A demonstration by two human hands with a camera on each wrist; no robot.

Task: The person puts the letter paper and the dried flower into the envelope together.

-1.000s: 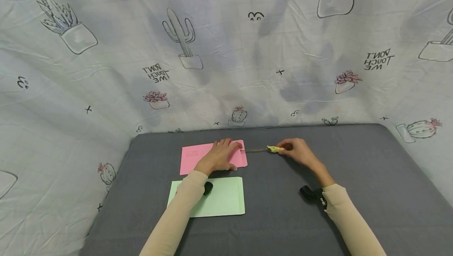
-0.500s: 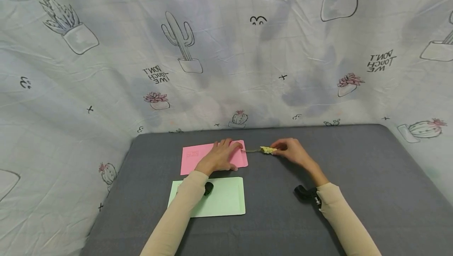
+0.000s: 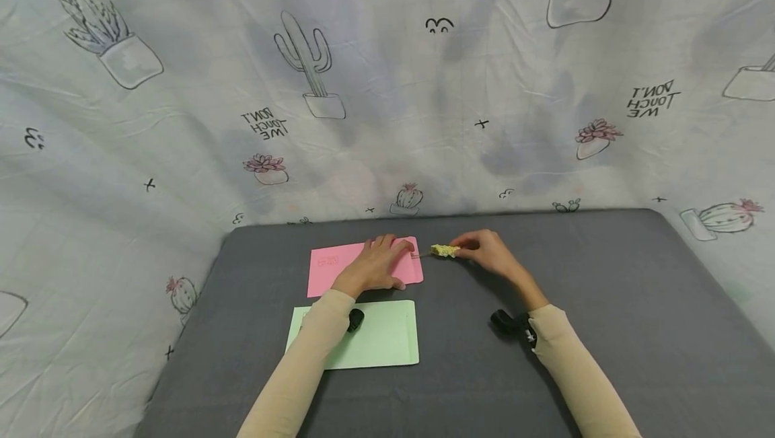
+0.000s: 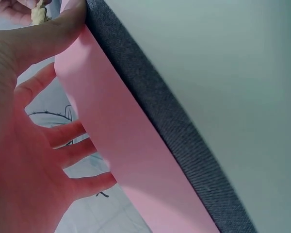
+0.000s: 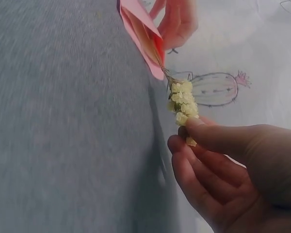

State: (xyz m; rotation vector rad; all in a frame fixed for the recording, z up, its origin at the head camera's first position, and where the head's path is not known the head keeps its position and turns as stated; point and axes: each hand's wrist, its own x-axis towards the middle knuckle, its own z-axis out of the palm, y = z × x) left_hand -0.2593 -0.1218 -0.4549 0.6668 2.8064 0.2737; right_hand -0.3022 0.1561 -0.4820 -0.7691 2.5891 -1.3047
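In the head view a pink envelope (image 3: pixel 329 268) lies at the far middle of the table. My left hand (image 3: pixel 377 264) spans it, thumb at the near edge and fingers toward the far edge, holding it. The right wrist view shows the envelope's mouth (image 5: pixel 148 43) gaping. A sprig of small pale-yellow flowers (image 5: pixel 183 99) points stem first into that mouth; the stem's inner end is hidden. My right hand (image 3: pixel 487 251) pinches the flower end between thumb and fingers. The blossoms (image 3: pixel 444 250) are outside the envelope, just to its right.
A pale green envelope (image 3: pixel 387 337) lies nearer me, partly under my left forearm. A grey cloth (image 3: pixel 460 371) covers the table. Behind it hangs a white curtain (image 3: pixel 375 88) printed with cacti. Each wrist carries a small black camera (image 3: pixel 513 327).
My right hand has moved left, carrying the flower sprig closer to the pink envelope. Less stem shows outside the mouth now. The left hand and both envelopes have stayed put.
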